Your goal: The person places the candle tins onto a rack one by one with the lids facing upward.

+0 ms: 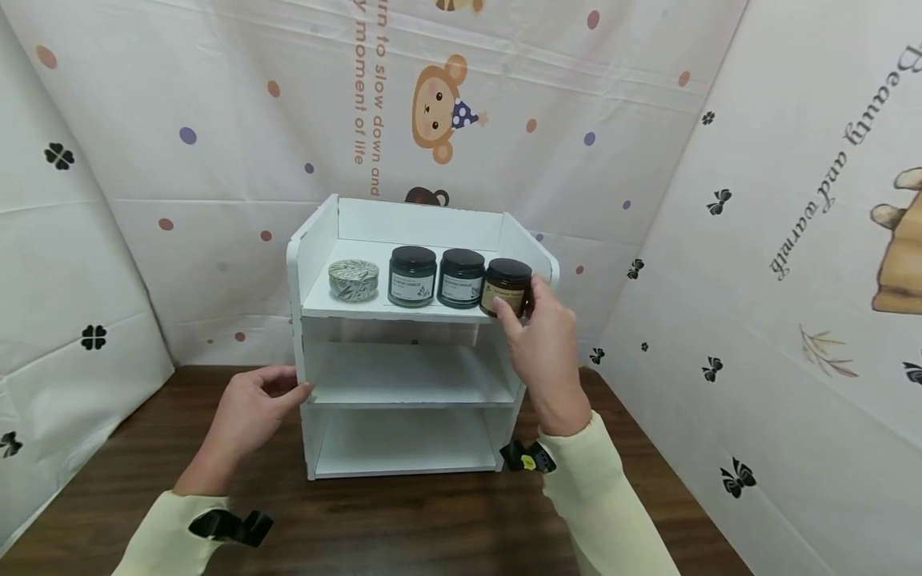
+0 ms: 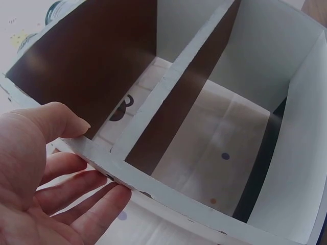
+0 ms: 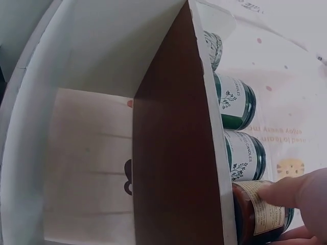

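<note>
On the top level of a white shelf (image 1: 414, 396), my right hand (image 1: 542, 344) grips an amber jar candle (image 1: 506, 290) with a black lid and tan label. Its thumb lies on the label, fingers round the far side. Left of that jar stand two dark green jar candles (image 1: 461, 280) with white labels. A round patterned tin (image 1: 353, 282) sits at the left end of the row. With thumb in front and fingers behind, my left hand (image 2: 66, 168) holds the shelf's left side panel near the middle board.
The shelf's two lower levels (image 1: 410, 444) hold nothing visible. It stands on a dark wooden table (image 1: 403, 520), with printed white cloth (image 1: 238, 120) hanging behind and at both sides. Raised side panels (image 1: 533, 248) bound the top level.
</note>
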`<state>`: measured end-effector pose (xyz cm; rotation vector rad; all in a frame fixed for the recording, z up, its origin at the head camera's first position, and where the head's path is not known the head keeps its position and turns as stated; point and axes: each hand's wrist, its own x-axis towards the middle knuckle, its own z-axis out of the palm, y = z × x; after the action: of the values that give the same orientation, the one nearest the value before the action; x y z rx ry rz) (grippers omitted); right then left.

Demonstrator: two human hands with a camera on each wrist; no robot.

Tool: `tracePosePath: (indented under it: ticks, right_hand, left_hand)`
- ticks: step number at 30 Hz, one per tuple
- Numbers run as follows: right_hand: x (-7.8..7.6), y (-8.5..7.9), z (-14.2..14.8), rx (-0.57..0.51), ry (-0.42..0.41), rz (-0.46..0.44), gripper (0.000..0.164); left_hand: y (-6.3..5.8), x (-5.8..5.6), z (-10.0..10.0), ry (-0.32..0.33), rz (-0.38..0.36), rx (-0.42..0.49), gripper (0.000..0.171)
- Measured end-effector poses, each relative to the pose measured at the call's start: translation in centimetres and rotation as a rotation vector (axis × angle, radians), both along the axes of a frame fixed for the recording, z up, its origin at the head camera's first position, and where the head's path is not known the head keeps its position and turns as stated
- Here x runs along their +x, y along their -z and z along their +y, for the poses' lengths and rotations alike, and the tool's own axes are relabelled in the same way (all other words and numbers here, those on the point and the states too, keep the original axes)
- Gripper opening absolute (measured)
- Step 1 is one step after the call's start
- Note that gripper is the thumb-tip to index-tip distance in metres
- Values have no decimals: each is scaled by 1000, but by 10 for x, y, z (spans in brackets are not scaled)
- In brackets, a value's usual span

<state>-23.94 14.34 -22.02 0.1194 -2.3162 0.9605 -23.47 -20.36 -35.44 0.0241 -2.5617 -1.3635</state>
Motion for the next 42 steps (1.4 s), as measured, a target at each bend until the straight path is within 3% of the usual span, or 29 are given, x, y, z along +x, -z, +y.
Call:
tracePosePath:
  ticks: [9, 19, 42]
  right_hand:
    - [-6, 4, -7, 12, 48, 81, 65]
    - [-9, 2, -5, 57, 70, 121, 54]
    - [-7, -7, -8, 105, 94, 93, 48]
  left_hand:
    - [-1, 0, -1, 4, 0, -15, 50]
    - [0, 0, 0, 11, 4, -12, 49]
    - [-3, 3, -1, 16, 4, -3, 47]
